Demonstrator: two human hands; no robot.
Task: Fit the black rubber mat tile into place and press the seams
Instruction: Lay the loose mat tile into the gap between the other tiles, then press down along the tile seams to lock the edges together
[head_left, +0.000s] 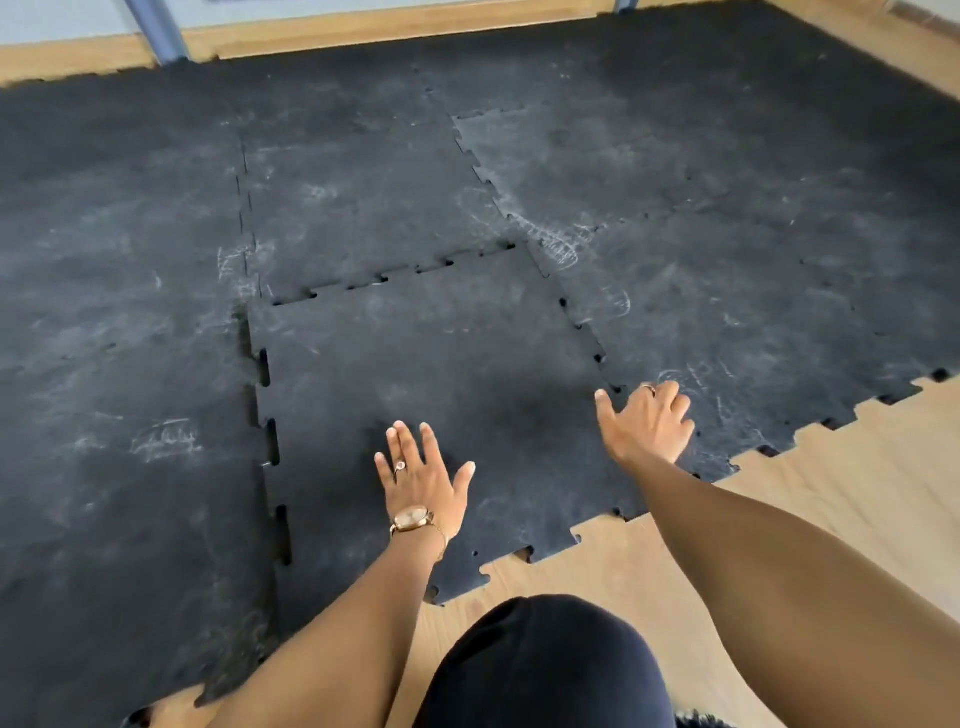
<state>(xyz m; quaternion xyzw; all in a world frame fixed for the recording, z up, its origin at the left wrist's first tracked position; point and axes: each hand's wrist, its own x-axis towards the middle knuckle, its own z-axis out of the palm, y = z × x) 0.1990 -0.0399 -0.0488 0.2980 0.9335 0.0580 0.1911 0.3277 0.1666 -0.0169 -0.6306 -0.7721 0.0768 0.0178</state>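
A black rubber mat tile with puzzle-tooth edges lies in a gap among the other black tiles. Its left seam and far seam show dark open slots; the right seam looks closer. My left hand, with a ring and a gold watch, rests flat on the tile's near part, fingers spread. My right hand lies palm down on the right seam near its front end, fingers partly curled on the neighbouring tile.
Dusty black tiles with chalky footprints cover the floor all around. Bare wooden floor shows at the near right and along the far wall. A grey metal leg stands at the back left. My dark-clothed knee is at the bottom.
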